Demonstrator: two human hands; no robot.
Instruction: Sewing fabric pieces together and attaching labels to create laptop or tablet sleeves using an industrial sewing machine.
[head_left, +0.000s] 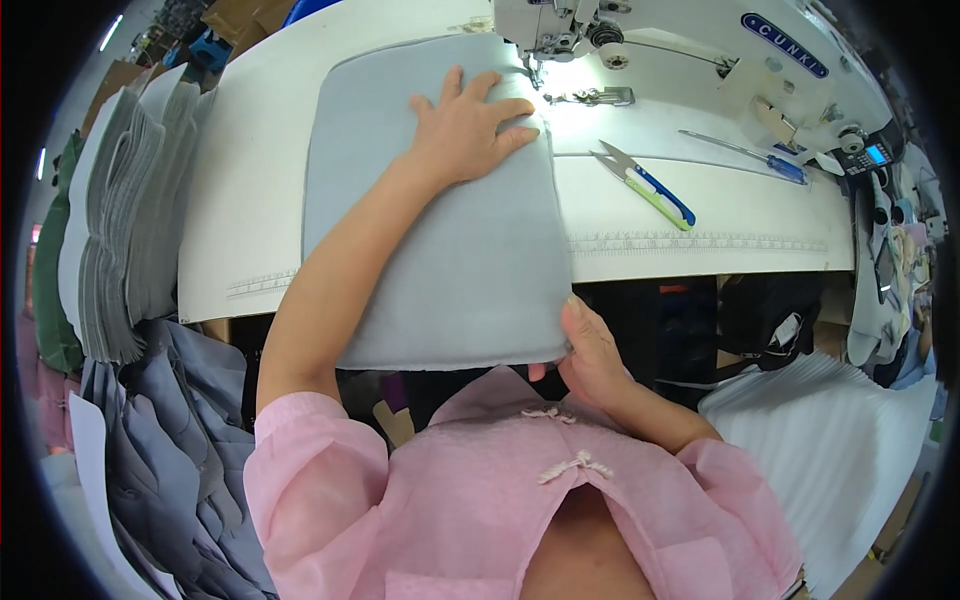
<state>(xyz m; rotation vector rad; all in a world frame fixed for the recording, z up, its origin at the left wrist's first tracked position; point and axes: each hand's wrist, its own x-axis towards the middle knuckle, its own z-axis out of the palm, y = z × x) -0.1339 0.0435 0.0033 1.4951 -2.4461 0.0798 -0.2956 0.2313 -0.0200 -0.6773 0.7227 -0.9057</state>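
Observation:
A grey rectangular fabric panel with rounded corners (pixel 440 260) lies over the white table and hangs past its front edge toward me. Flat on its upper part rests my left hand (pixel 468 128), fingers spread, close to the sewing machine's needle area. My right hand (pixel 590 350) pinches the panel's near right corner, thumb on top and fingers underneath. The panel's far right edge sits beside the presser foot (pixel 536 74) of the white sewing machine (pixel 690 50); whether the foot is down on it I cannot tell.
Thread snips (pixel 655 190) and a blue-handled screwdriver (pixel 750 155) lie on the table (pixel 700 250) to the right. Stacked grey panels (pixel 125 220) stand at the left, above draped grey fabric (pixel 190 430). White foam sheeting (pixel 820 450) is at the lower right.

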